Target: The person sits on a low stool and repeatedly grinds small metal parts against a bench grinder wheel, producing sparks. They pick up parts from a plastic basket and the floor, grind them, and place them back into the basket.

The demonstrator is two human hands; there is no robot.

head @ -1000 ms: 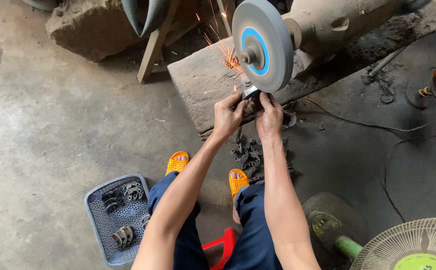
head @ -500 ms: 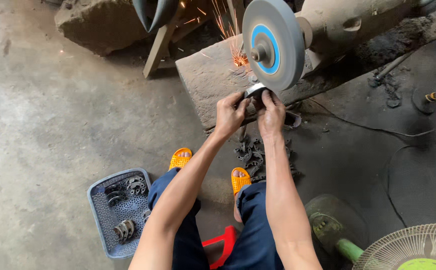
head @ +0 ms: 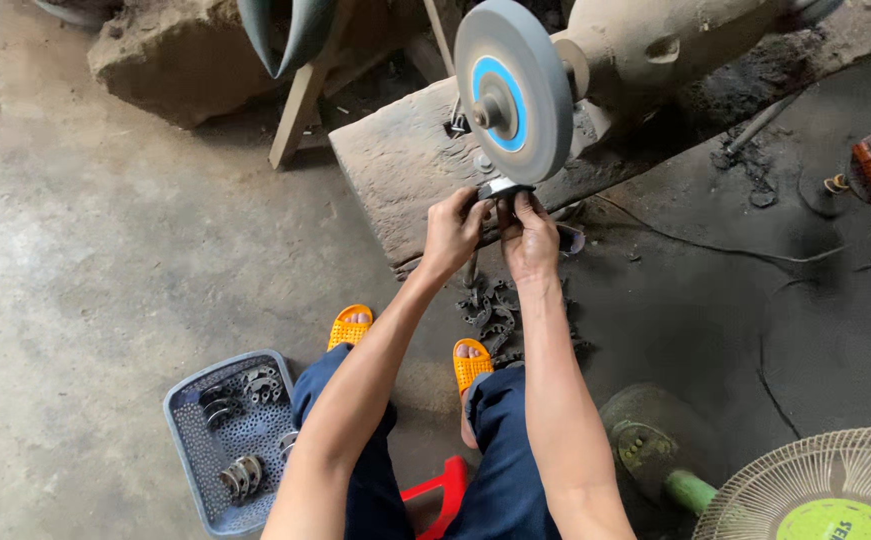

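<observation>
Small curved metal piece (head: 503,187), pinched level, touches the grey grinding wheel (head: 515,92).

Both forearms are bare to above the elbow, with no sleeve, watch or glove in sight; the left hand (head: 452,232) and right hand (head: 529,238) wear no rings that can be made out. The legs are in dark blue trousers (head: 505,450), slightly creased at the knees. On the feet are bright orange slotted sandals (head: 471,367), open at the toes.
</observation>
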